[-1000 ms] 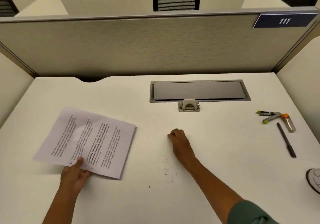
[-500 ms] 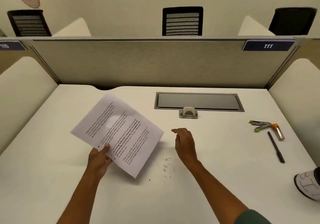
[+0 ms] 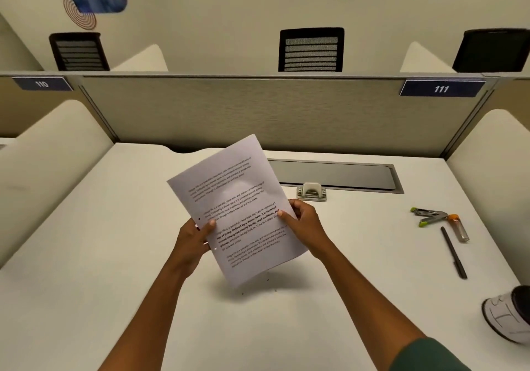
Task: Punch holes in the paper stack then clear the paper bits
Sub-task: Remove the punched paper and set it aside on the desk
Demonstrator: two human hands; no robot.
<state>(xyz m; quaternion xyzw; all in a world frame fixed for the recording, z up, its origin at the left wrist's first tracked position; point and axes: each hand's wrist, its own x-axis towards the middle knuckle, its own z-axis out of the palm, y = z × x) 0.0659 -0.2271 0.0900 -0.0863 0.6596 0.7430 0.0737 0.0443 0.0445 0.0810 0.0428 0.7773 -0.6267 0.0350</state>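
Observation:
A printed paper stack (image 3: 235,198) is held up off the white desk (image 3: 100,256), tilted, with punched holes showing along its left edge. My left hand (image 3: 195,238) grips that left edge, thumb on the front. On the opposite edge, my right hand (image 3: 304,224) pinches the stack. A few tiny dark paper bits (image 3: 268,280) lie on the desk just under the stack's lower corner; most of that patch is hidden by the paper. A small grey hole punch (image 3: 312,191) sits behind the stack by the cable tray.
A grey cable tray lid (image 3: 338,174) is set into the desk's back. At the right lie a staple remover (image 3: 428,216), a clear tube with an orange cap (image 3: 459,227) and a black pen (image 3: 454,253). A shoe (image 3: 507,313) shows at the right edge. Partition panels enclose the desk.
The left hand lifted the stack off the desk and brought it to the middle. The right hand left the desk surface and took hold of the stack's right edge. The camera tilted upward.

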